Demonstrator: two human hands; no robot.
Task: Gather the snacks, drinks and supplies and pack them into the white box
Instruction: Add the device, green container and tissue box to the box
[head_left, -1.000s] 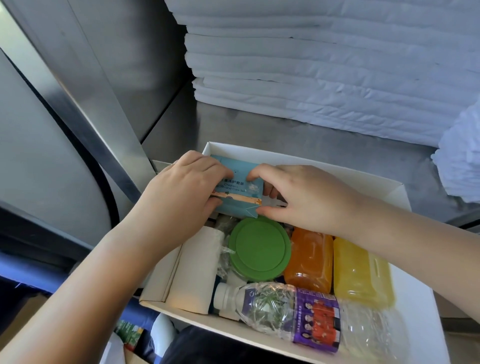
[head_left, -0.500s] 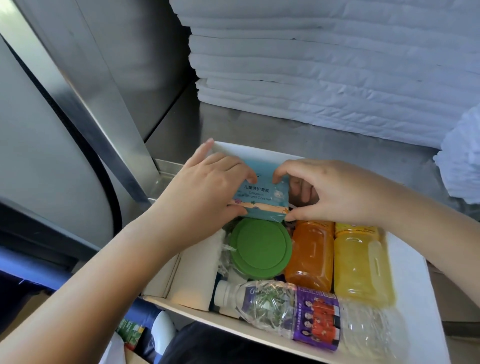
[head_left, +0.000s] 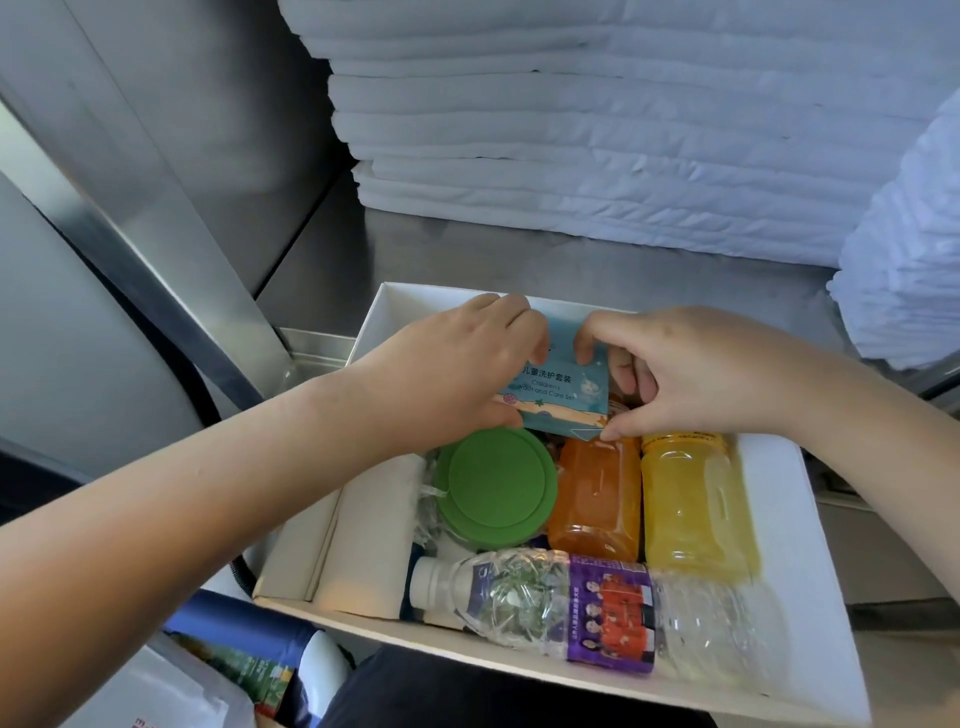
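Observation:
The white box (head_left: 795, 561) lies open on a steel counter. Both hands hold a small blue care-set packet (head_left: 558, 397) at the box's far end. My left hand (head_left: 462, 364) grips its left side. On the packet's right edge, my right hand (head_left: 685, 374) pinches with thumb and fingers. In the box lie a green-lidded container (head_left: 496, 486), an orange drink bottle (head_left: 595, 499), a yellow drink bottle (head_left: 696, 504), a clear water bottle with a purple label (head_left: 582, 608) and a cream folded cloth (head_left: 371, 530).
A tall stack of folded white linen (head_left: 623, 130) stands behind the box, with more white fabric (head_left: 904, 270) at the right. A steel wall and slanted frame (head_left: 156, 218) rise on the left. Colourful packages (head_left: 249, 665) lie below the box's near left corner.
Both hands have carried the blue packet a little right and toward the box's far wall, over the tops of the orange and yellow bottles. The box's other contents have not moved.

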